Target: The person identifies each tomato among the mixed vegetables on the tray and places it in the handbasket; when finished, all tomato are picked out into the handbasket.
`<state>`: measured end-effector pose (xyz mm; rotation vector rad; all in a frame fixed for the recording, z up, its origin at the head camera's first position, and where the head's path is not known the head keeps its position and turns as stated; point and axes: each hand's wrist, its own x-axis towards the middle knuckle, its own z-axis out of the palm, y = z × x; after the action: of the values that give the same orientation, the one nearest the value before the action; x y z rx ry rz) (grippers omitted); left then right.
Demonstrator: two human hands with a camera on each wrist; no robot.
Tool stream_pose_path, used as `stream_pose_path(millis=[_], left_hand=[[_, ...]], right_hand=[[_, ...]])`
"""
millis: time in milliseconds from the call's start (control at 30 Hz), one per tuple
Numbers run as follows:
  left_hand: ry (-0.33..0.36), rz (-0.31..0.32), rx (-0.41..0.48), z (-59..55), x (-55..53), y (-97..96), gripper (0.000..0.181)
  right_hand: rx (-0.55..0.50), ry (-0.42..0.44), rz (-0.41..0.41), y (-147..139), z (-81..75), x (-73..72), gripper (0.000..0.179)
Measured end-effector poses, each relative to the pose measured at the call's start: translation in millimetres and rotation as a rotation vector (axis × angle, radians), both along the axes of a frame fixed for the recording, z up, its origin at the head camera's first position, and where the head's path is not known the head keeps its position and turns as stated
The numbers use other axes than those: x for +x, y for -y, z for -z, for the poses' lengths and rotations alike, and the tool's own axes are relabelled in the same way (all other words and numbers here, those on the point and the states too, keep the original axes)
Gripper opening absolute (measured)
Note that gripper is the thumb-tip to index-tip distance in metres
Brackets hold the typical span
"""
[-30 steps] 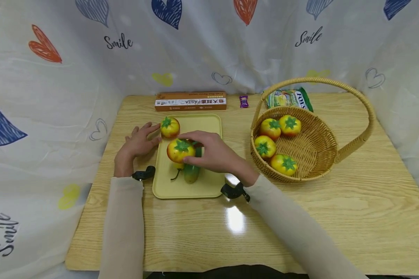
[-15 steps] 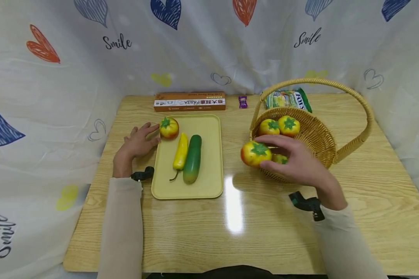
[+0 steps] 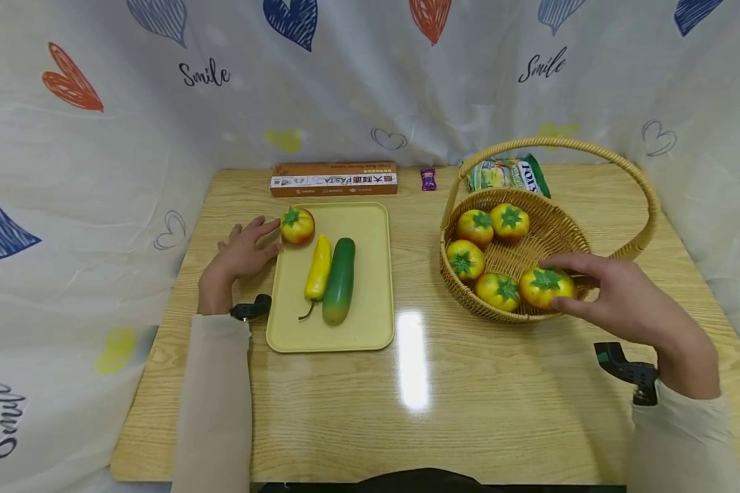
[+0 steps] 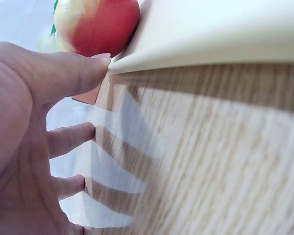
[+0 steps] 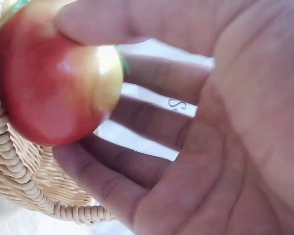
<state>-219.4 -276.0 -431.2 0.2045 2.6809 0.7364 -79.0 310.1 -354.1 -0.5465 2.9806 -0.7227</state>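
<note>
In the head view my right hand (image 3: 632, 301) holds a yellow-and-red tomato (image 3: 547, 288) with green leaves between thumb and fingers, at the near right side of a wicker basket (image 3: 513, 258). The right wrist view shows that tomato (image 5: 59, 78) close to the woven rim. Several similar tomatoes (image 3: 466, 260) lie along the basket's left side. My left hand (image 3: 243, 255) is at the left edge of a yellow tray (image 3: 365, 329), fingers spread. In the left wrist view its thumb meets the tray's rim, close beside another tomato (image 4: 98, 24).
On the tray lie a yellow pepper (image 3: 318, 268) and a green cucumber (image 3: 340, 282). Behind it stand a pasta box (image 3: 334, 180) and a small purple packet (image 3: 428, 179). A green snack bag (image 3: 510, 175) lies behind the basket. The basket's tall handle (image 3: 549, 142) arches over it.
My right hand has carried the tomato rightward from above the tray, past the basket's left side, to its near right side. The left hand has stayed at the tray's edge.
</note>
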Motion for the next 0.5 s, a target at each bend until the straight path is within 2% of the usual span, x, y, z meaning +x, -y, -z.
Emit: stream_pose_path(millis=[133,233,500], left_hand=[[-0.005,-0.005,0.002,0.4,-0.5,0.4,0.064],[-0.004,-0.009,-0.003,1.0,-1.2,0.6,0.063],[0.001,-0.003,-0.001,-1.8,0.9,-1.6,0.065]], right_hand=[[0.058,0.018,0.005,1.5,0.2,-1.1,0.052],[0.064,0.038,0.014,4.6,2.5,-3.5,0.052],[-0.017,0.091,0.009,15.5,14.6,-9.9,0.049]])
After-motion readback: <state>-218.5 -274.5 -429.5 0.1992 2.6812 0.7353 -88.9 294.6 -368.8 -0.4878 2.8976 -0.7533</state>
